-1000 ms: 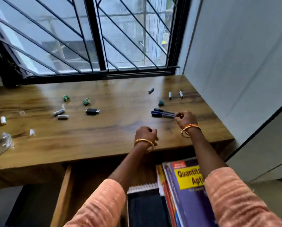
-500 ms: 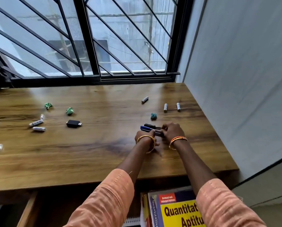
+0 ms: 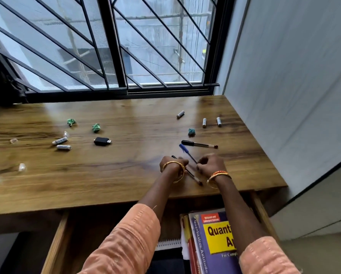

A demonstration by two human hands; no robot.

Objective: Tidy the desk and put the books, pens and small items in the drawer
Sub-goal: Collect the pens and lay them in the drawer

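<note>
Both hands are being kept down near the desk's (image 3: 126,184) front edge, toward its right side, each with a pen in it. Left hand (image 3: 171,167): fingers are being curled around a black pen (image 3: 193,176), which is sticking out both ways, cap end toward the back-left, tail pointing at the front edge. Right hand (image 3: 210,165): a blue pen (image 3: 185,150) is being pinched at its lower end, with the capped end angling away toward the back-left. So that's two grips closed on two pens, knuckles pretty much side by side.

A third pen (image 3: 198,143), black cap, is being left lying flat just behind the hands, pointing at the right edge.

Rest of the top is being taken up by small stuff: three batteries (image 3: 204,123) toward the back-right corner, a teal wad (image 3: 191,131) just in front of them, two green wads (image 3: 96,127) left of the middle, a black USB dongle (image 3: 101,141) near those, two more batteries (image 3: 60,140) further left. Some clear bits along the left edge are too blurry to be called.

Under the front edge the drawer (image 3: 56,244) is being held open, and books (image 3: 205,244) are being stored at its right side, a purple and yellow one on top, a spiral notebook (image 3: 168,244) beside them.
</note>
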